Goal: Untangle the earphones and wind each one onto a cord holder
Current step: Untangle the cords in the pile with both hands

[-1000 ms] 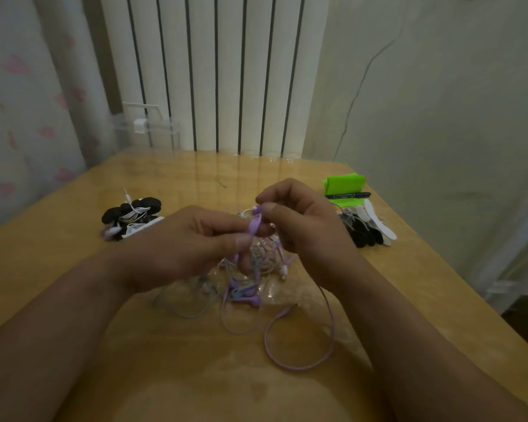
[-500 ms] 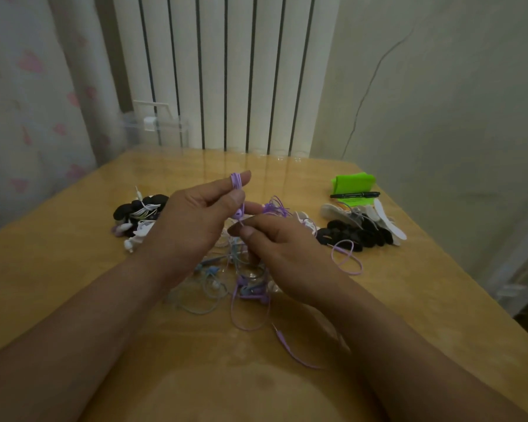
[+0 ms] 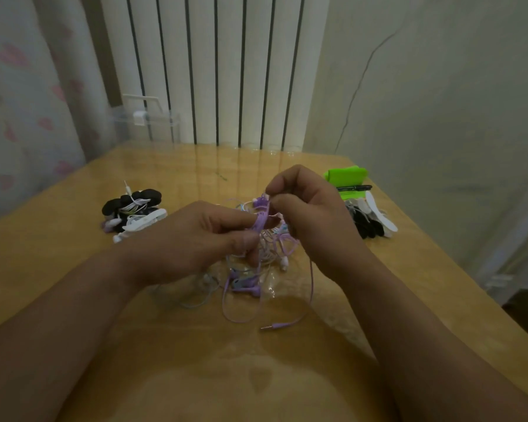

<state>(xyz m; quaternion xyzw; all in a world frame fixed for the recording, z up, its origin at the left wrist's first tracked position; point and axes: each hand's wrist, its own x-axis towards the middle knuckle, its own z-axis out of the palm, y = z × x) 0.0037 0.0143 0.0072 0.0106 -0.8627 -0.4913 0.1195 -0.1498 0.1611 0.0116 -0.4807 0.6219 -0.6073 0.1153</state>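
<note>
- Purple earphone cord [image 3: 261,222]: gathered into a short upright bundle just above the tangle of earphones [image 3: 265,254]. Its lower run drops into the tangle and loops out on the near side. We cannot tell whether a holder sits inside the bundle.
- Jack plug [image 3: 267,328]: lying on the table [image 3: 287,376] on the near side of the tangle, touching nothing else. Half a second ago only a bare strand showed there, so we judge this end of the cord to be drawn free.
- Left hand [image 3: 195,239]: just left of the tangle, thumb and fingers pinching the lower part of the bundle. It has come down from its raised position.
- Right hand [image 3: 311,214]: above the tangle, fingertips pinching the top of the bundle. It has risen from below the left hand.
- Reading: we take the swapped heights for a pull or turn just made. The purple earbuds [image 3: 241,283] lie at the tangle's near edge, so untangling is unfinished.
- Wound earphones [image 3: 131,211]: a pile well left of the tangle.
- Empty cord holders [image 3: 375,220]: black and white, right of the tangle, with a green object [image 3: 346,175] and a black pen [image 3: 354,187] beyond.
</note>
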